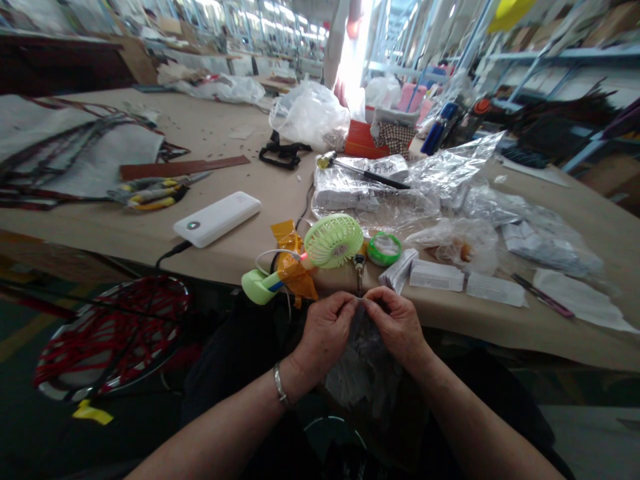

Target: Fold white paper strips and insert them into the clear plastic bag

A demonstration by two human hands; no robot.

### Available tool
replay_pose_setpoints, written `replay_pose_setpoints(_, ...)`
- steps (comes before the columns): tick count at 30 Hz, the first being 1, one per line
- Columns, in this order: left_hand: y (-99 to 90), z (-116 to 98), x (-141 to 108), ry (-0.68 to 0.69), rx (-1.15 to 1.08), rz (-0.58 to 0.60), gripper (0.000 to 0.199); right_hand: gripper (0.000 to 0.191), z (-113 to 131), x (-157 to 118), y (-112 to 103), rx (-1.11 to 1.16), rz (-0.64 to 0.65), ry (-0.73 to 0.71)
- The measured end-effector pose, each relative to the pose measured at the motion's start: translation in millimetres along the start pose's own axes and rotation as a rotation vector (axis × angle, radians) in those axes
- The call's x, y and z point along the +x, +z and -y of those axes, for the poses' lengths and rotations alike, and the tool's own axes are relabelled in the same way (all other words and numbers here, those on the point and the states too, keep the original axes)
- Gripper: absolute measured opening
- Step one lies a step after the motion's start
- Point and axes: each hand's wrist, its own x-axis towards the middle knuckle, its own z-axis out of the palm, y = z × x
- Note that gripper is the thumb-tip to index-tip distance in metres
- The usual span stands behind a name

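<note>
My left hand [325, 335] and my right hand [397, 328] meet in front of the table edge, and their fingertips pinch the top of a clear plastic bag [363, 367]. The bag hangs down over my lap, with something dark and folded inside it. Just beyond my fingers, a small metal clip or tool [359, 273] stands at the table edge. A green handheld fan [333, 241] with yellow tape [293, 267] lies close to my left hand. A wrinkled plastic sheet with white packets [373, 197] spreads beyond it.
The long table [125, 223] holds a white power bank [217, 219], yellow-handled pliers [150, 195], a leather strip [185, 167] and plastic bags. A wire hoop wound with red cord [113, 337] sits on the floor to my left. Shelving stands behind the table.
</note>
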Motion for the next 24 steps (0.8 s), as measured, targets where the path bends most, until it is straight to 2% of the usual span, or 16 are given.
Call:
replay_pose_setpoints(11, 1.8, -4.1, 6.3, -0.056, -0.026, -0.024, 0.018, 0.015, -2.8, 2.1, 1.6, 0.001, -0.045, -0.001)
replay_pose_setpoints(16, 0.6, -9.2, -4.0, -0.065, -0.071, 0.02, 0.018, 0.016, -5.0, -6.2, 0.2, 0.03, -0.002, 0.026)
replay_pose_setpoints(19, -1.4, -7.6, -12.7, -0.093, -0.082, 0.034, 0.018, 0.017, -2.9, -18.7, -9.1, 0.002, 0.033, 0.03)
replay_pose_setpoints(21, -1.9, -2.2, -16.5, -0.128, -0.065, 0.046, 0.019, 0.013, -0.7, -25.1, -20.5, -0.113, 0.027, -0.041)
replay_pose_setpoints(24, -0.4, 10.3, -18.0, -0.172, -0.055, 0.086, 0.018, 0.011, -1.3, -24.3, -40.2, -0.366, -0.059, -0.268)
